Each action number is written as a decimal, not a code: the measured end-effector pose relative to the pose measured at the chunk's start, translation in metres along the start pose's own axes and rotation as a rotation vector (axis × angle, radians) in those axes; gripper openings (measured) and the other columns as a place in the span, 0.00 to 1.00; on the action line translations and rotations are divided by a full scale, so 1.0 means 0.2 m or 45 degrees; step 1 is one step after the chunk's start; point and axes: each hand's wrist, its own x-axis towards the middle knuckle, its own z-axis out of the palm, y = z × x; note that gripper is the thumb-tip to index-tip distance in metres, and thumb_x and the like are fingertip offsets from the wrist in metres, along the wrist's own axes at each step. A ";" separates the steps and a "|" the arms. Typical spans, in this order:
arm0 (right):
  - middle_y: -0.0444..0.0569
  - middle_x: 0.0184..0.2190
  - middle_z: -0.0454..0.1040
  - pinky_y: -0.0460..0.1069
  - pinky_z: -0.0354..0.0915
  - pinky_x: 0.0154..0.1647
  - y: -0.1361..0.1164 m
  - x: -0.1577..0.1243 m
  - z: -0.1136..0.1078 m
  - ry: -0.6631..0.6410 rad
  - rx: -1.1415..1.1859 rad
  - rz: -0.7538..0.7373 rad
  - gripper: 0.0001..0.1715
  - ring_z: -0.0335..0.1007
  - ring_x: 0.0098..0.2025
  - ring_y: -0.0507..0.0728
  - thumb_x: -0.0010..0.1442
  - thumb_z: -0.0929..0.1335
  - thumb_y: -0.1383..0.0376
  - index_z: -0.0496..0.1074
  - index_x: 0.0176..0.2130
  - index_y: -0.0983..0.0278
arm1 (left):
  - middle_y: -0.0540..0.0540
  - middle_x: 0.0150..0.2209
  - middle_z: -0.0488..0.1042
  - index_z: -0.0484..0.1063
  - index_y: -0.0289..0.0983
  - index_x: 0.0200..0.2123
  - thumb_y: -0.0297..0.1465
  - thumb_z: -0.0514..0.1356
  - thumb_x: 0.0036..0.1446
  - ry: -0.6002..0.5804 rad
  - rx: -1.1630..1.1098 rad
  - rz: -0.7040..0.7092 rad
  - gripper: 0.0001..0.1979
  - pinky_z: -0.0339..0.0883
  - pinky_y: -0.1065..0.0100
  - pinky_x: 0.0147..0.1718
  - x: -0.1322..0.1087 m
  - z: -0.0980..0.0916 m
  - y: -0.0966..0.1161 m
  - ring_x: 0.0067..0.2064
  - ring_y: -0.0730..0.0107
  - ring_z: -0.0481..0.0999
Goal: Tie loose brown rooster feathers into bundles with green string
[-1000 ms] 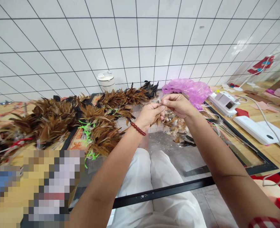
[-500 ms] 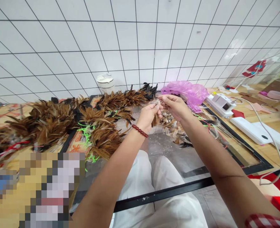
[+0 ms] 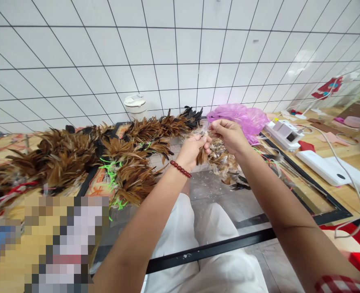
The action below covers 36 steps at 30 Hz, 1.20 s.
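Observation:
My left hand, with a dark red bead bracelet on its wrist, is closed on a small bunch of feathers. Their brown ends hang below the fingers, and pale fluff shows above the thumb. Just to the right, my right hand is pinched beside that fluff; what lies between its fingertips is too small to make out. Under both hands a heap of loose brown and cream feathers lies on a clear glass top.
Bundles of brown feathers, some tied with green string, lie to the left. A white lidded container stands by the tiled wall. Behind my right hand is a purple plastic bag. A power strip and cables sit at right. A black frame edges the glass.
My right hand has shifted slightly right, away from my left hand. The left hand has moved only a little and still holds the feathers.

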 end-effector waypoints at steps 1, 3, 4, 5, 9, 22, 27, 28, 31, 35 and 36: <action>0.43 0.26 0.73 0.44 0.64 0.30 -0.01 -0.01 0.00 -0.083 0.023 0.039 0.20 0.65 0.27 0.47 0.44 0.77 0.52 0.76 0.31 0.64 | 0.54 0.18 0.61 0.68 0.33 0.26 0.28 0.59 0.58 -0.018 -0.040 -0.021 0.09 0.64 0.73 0.26 0.00 0.00 0.01 0.20 0.80 0.64; 0.42 0.27 0.73 0.46 0.67 0.30 -0.02 -0.02 -0.01 -0.293 0.095 0.157 0.24 0.69 0.28 0.49 0.46 0.76 0.53 0.76 0.40 0.64 | 0.54 0.18 0.61 0.67 0.34 0.26 0.28 0.59 0.59 -0.075 -0.122 -0.065 0.09 0.66 0.72 0.28 -0.01 0.00 0.02 0.20 0.80 0.63; 0.42 0.26 0.73 0.46 0.68 0.29 -0.03 -0.03 0.00 -0.386 0.138 0.222 0.27 0.70 0.28 0.50 0.47 0.76 0.53 0.75 0.43 0.63 | 0.54 0.18 0.60 0.67 0.34 0.26 0.28 0.59 0.59 -0.110 -0.158 -0.086 0.09 0.67 0.72 0.29 -0.01 0.00 0.02 0.20 0.80 0.63; 0.41 0.26 0.73 0.47 0.68 0.28 -0.03 -0.04 0.00 -0.455 0.178 0.278 0.28 0.71 0.27 0.51 0.47 0.76 0.53 0.74 0.46 0.63 | 0.54 0.19 0.60 0.67 0.34 0.26 0.27 0.59 0.59 -0.145 -0.185 -0.105 0.09 0.68 0.71 0.29 -0.02 0.00 0.03 0.20 0.80 0.63; 0.40 0.22 0.71 0.47 0.68 0.23 -0.03 -0.06 0.01 -0.495 0.268 0.367 0.27 0.72 0.24 0.52 0.45 0.77 0.54 0.75 0.42 0.64 | 0.55 0.19 0.59 0.68 0.34 0.26 0.28 0.60 0.58 -0.211 -0.219 -0.180 0.09 0.69 0.70 0.31 -0.03 0.01 0.04 0.21 0.80 0.63; 0.43 0.25 0.69 0.46 0.64 0.29 0.03 0.00 0.03 -0.131 -0.053 -0.065 0.21 0.64 0.27 0.49 0.38 0.78 0.53 0.73 0.21 0.64 | 0.50 0.22 0.72 0.77 0.33 0.27 0.33 0.67 0.49 0.084 0.348 0.277 0.07 0.61 0.75 0.26 0.03 -0.06 0.00 0.24 0.79 0.67; 0.45 0.28 0.69 0.46 0.60 0.24 0.02 -0.03 0.09 -0.091 -0.002 -0.033 0.22 0.61 0.25 0.49 0.38 0.78 0.50 0.71 0.21 0.64 | 0.49 0.20 0.71 0.77 0.34 0.23 0.36 0.67 0.50 0.121 0.538 0.353 0.11 0.59 0.75 0.24 0.03 -0.06 0.00 0.24 0.76 0.66; 0.44 0.28 0.69 0.46 0.60 0.24 0.02 -0.03 0.09 -0.085 0.023 -0.018 0.22 0.60 0.25 0.49 0.38 0.77 0.51 0.71 0.21 0.64 | 0.50 0.20 0.71 0.77 0.34 0.23 0.36 0.66 0.50 0.139 0.575 0.388 0.11 0.60 0.75 0.24 0.03 -0.06 -0.01 0.24 0.76 0.66; 0.43 0.25 0.68 0.47 0.61 0.28 0.02 -0.03 0.10 -0.093 0.080 0.007 0.21 0.60 0.26 0.49 0.40 0.77 0.52 0.71 0.23 0.64 | 0.51 0.20 0.71 0.77 0.34 0.22 0.31 0.67 0.49 0.202 0.627 0.493 0.07 0.60 0.75 0.28 0.04 -0.06 -0.01 0.26 0.77 0.67; 0.43 0.27 0.71 0.45 0.62 0.32 0.04 -0.02 0.07 -0.089 0.062 0.074 0.19 0.64 0.30 0.49 0.45 0.76 0.52 0.73 0.29 0.64 | 0.49 0.26 0.76 0.76 0.34 0.24 0.28 0.67 0.49 0.317 0.294 0.436 0.04 0.64 0.74 0.34 0.05 -0.04 -0.01 0.31 0.76 0.73; 0.43 0.28 0.72 0.45 0.61 0.32 0.04 -0.01 0.07 -0.076 0.042 0.076 0.20 0.64 0.30 0.49 0.46 0.75 0.52 0.74 0.31 0.64 | 0.49 0.27 0.77 0.76 0.35 0.25 0.29 0.66 0.50 0.338 0.181 0.383 0.05 0.65 0.73 0.34 0.05 -0.04 0.00 0.31 0.75 0.73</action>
